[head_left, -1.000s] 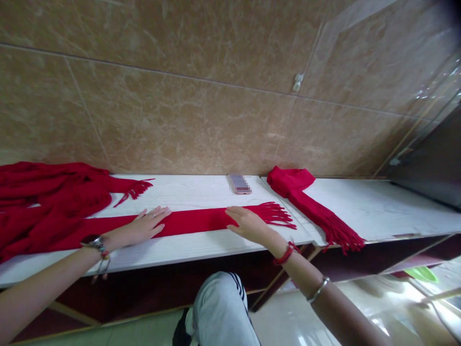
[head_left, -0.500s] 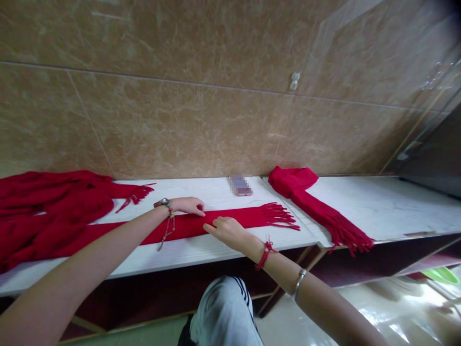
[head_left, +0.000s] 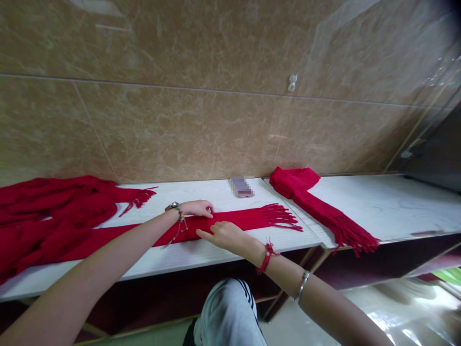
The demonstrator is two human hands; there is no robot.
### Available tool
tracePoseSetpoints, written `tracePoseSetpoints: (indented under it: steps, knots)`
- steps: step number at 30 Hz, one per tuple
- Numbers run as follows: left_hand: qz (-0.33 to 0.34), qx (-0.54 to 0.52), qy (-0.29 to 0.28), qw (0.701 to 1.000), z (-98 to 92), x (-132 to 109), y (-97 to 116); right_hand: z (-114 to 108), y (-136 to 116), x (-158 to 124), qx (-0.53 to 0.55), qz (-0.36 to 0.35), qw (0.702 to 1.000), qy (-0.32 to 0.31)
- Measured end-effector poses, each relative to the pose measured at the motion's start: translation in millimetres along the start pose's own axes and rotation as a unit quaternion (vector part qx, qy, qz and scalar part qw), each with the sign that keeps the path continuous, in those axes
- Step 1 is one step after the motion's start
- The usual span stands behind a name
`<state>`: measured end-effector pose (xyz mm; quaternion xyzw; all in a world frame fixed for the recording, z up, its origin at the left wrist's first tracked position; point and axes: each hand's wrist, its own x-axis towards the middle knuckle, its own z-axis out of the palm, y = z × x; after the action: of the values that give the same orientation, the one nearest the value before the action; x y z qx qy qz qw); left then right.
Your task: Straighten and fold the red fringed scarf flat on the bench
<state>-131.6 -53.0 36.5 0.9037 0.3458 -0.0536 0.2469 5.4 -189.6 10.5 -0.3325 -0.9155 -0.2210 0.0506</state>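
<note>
A long red scarf lies as a narrow flat strip, its fringe spread toward the right. Its left part runs into a crumpled heap of red fabric. My left hand is at the strip's far edge with its fingers bent in, closed on the cloth there; its fingertips are partly hidden. Just to the right, my right hand rests on the strip, thumb stretched out leftward and apart from the fingers. Its other fingertips are hidden beneath the hand.
A phone lies behind the strip, near the tiled wall. Another folded red scarf lies to the right, its fringe hanging at the front edge of the white tabletop. My knee is below the table edge.
My left hand has shifted slightly right along the strip, and my right hand slightly left, so they are closer together. The view has tilted a little.
</note>
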Motion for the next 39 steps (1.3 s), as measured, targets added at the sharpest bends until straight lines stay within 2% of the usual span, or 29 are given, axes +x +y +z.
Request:
tracePoseSetpoints:
  steps: [5, 7, 14, 22, 34, 39]
  knots:
    - [0.000, 0.009, 0.041, 0.999, 6.8, 1, 4, 6, 13, -1, 0.008, -0.062, 0.998, 0.007]
    - [0.004, 0.002, 0.049, 0.999, 7.6, 1, 2, 8, 16, -4, -0.001, -0.062, 0.998, 0.018]
    - [0.018, -0.046, 0.061, 0.997, 10.7, 7, -13, 12, -1, -5, -0.022, 0.066, 0.997, 0.037]
    - [0.003, -0.098, 0.094, 0.991, 18.8, 11, -17, 8, -17, 12, -0.004, 0.220, 0.975, -0.033]
    - [-0.001, -0.198, 0.116, 0.973, 9.5, 8, -5, -2, -14, 4, -0.006, 0.281, 0.958, -0.052]
    - [0.007, -0.252, 0.162, 0.954, -11.6, -11, 7, -11, -3, 11, 0.021, 0.330, 0.944, -0.022]
